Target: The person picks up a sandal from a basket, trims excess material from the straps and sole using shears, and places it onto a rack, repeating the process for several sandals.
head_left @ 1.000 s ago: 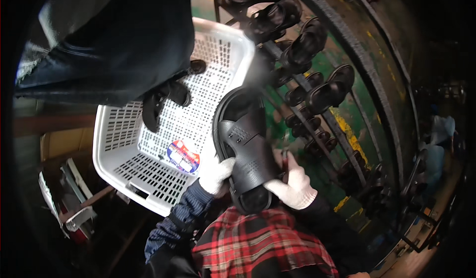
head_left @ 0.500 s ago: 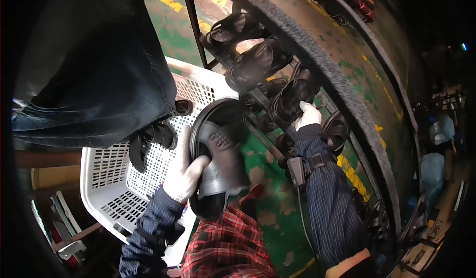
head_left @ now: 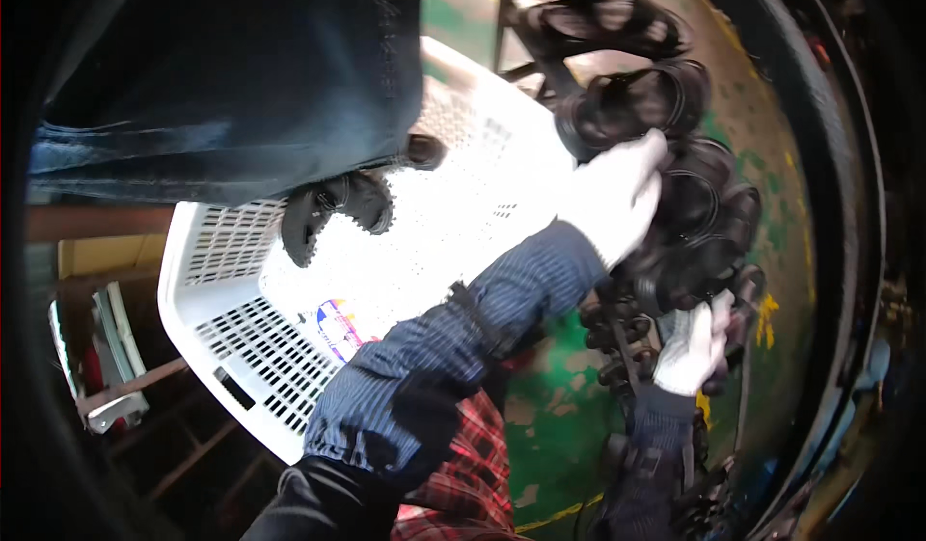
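Note:
My left hand point(head_left: 617, 194), in a white glove, reaches across the white basket and grips a black sandal point(head_left: 699, 208) pressed against a row of black sandals on a rack. More sandals point(head_left: 617, 30) hang above it on the same rack. My right hand point(head_left: 690, 348), also in a white glove, is lower down with its fingers curled around a dark rack peg point(head_left: 738, 305) just under that sandal. A blue striped sleeve covers my left forearm.
A white perforated plastic basket point(head_left: 217, 329) sits at the left on a metal stand point(head_left: 116, 387). Another person in dark clothes stands over it, a black-gloved hand point(head_left: 338, 208) at its rim. The green painted floor point(head_left: 555, 425) and a dark curved machine rim point(head_left: 849, 203) lie at the right.
My left hand carried the black sandal from above the basket up and right onto the rack. My right hand dropped lower along the rack and closed on a peg.

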